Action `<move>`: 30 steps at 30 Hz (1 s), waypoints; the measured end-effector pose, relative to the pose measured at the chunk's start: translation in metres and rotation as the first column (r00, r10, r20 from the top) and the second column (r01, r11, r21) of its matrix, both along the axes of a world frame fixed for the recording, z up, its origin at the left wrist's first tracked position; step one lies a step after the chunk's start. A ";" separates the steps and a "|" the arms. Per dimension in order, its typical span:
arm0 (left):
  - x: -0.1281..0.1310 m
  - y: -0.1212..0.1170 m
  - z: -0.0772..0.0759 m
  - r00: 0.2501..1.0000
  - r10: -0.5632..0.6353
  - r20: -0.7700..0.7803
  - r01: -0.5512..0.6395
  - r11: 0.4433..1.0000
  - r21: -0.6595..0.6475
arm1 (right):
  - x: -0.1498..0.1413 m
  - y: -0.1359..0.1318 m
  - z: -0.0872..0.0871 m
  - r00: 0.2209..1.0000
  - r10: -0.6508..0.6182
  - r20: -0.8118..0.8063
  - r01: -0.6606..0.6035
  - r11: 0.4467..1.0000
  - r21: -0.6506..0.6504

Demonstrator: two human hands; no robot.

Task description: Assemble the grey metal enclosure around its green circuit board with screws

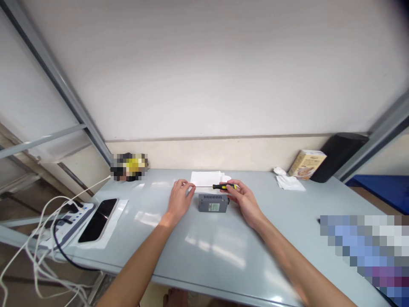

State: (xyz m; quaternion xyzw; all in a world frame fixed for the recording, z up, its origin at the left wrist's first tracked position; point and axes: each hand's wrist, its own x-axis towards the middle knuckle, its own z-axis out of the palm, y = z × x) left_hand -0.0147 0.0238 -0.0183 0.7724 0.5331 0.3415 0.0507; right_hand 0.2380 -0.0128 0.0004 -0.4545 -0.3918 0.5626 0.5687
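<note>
A screwdriver [220,186] with a black and yellow handle and a thin metal shaft lies level between my hands, its tip pointing left. My right hand [243,197] is closed around the handle. The fingers of my left hand [181,197] pinch the tip end of the shaft; whether a small screw is there is too small to tell. Just below the screwdriver, a dark grey metal box [204,205] with vent slots and a pale label stands on the grey table, not held by either hand. White paper [206,177] lies behind the screwdriver.
At left are a phone [98,219] on white paper and a power strip [68,226] with tangled cables [35,251]. Crumpled tissue [290,182], a yellow carton [307,164] and a black cylinder [340,155] stand back right. Blurred items occupy the back left and right edge.
</note>
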 end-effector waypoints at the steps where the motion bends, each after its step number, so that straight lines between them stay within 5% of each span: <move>1: 0.000 0.000 0.000 1.000 -0.001 -0.001 0.001 1.000 0.001 | 0.000 0.000 0.000 1.000 0.001 0.000 -0.001 1.000 -0.001; 30: 0.003 -0.003 0.005 0.999 -0.031 0.034 0.032 0.999 -0.024 | 0.000 -0.001 0.004 1.000 -0.012 -0.010 0.012 1.000 -0.009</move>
